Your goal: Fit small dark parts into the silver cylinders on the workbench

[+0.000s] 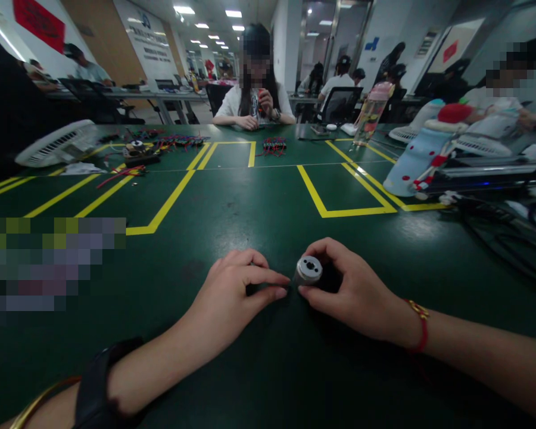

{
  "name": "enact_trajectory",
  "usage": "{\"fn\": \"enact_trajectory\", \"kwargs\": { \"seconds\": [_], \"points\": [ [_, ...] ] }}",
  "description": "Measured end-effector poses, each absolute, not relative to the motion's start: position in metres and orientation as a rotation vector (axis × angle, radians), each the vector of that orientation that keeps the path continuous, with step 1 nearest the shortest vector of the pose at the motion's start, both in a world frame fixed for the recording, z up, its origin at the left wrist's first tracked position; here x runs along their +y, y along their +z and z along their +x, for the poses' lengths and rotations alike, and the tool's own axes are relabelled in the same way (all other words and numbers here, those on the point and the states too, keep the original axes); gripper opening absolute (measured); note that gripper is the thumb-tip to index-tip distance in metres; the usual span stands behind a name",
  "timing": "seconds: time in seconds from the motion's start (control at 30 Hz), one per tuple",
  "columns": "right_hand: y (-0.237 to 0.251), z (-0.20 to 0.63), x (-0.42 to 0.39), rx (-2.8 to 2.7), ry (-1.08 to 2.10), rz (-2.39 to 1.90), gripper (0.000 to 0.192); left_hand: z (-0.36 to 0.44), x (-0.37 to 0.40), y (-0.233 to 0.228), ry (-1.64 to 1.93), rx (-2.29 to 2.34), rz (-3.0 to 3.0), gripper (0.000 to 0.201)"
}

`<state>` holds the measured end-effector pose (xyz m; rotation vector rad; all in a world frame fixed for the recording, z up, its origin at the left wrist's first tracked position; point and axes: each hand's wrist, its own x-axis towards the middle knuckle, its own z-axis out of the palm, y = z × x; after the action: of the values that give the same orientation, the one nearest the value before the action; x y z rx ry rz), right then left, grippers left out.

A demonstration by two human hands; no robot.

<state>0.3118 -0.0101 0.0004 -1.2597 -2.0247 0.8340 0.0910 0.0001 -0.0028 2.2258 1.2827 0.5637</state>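
I see green work table (268,196) with yellow tape boxes, near centre bare. Right hand (352,292) curls round small cylindrical metal part (308,270), silver end cap with centre hole facing up-left, part low against table, near centre. Left hand (232,295) loosely closed, index fingertip just beside part, holding nothing visible. My judgement: keep part steady in right grip, work with left fingertips only. Red wall banner (39,22), far left: writing unreadable. No brand legible on part.
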Motion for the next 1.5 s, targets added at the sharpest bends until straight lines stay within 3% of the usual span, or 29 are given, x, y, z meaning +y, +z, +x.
{"fn": "enact_trajectory", "kwargs": {
  "seconds": [0.13,0.27,0.37,0.47,0.6,0.67,0.77,0.87,1.0,1.1,1.33,1.5],
  "points": [
    [0.01,0.34,0.004,-1.874,0.695,-1.389,0.04,0.064,-0.001,0.015,0.659,1.38,2.008,0.025],
    [0.014,0.41,0.03,-1.717,0.297,-1.653,0.053,0.021,-0.001,0.015,0.728,1.705,1.751,0.032],
    [0.007,0.469,0.046,-1.62,-0.006,-1.894,0.053,0.001,0.001,0.003,0.822,1.779,1.565,0.036],
    [-0.003,0.507,0.056,-1.596,-0.108,-2.038,0.051,-0.001,0.002,-0.006,0.885,1.743,1.548,0.037],
    [-0.004,0.492,0.051,-1.673,-0.427,-1.955,0.071,0.008,0.001,-0.003,0.854,1.767,1.59,0.039],
    [0.002,0.455,0.038,-1.827,-0.556,-1.789,0.072,0.013,-0.001,0.003,0.821,1.781,1.614,0.039],
    [0.01,0.382,0.013,-2.202,-0.217,-1.542,0.052,0.02,-0.005,0.013,0.732,1.8,1.634,0.039],
    [0.009,0.322,-0.005,-2.409,0.237,-1.344,0.047,0.024,-0.007,0.018,0.68,1.783,1.663,0.036],
    [0.007,0.301,-0.004,-2.413,0.427,-1.27,0.022,0.024,-0.007,0.022,0.656,1.785,1.701,0.035],
    [0.019,0.332,0.008,-2.281,0.255,-1.335,0.022,0.024,-0.007,0.023,0.665,1.78,1.693,0.035],
    [0.049,0.468,0.043,-1.972,-0.722,-1.822,0.042,0.023,-0.004,0.015,0.706,1.759,1.67,0.033],
    [0.044,0.529,0.057,-1.877,-0.655,-2.209,0.043,0.022,-0.004,0.013,0.674,1.803,1.675,0.034]
  ]
}}
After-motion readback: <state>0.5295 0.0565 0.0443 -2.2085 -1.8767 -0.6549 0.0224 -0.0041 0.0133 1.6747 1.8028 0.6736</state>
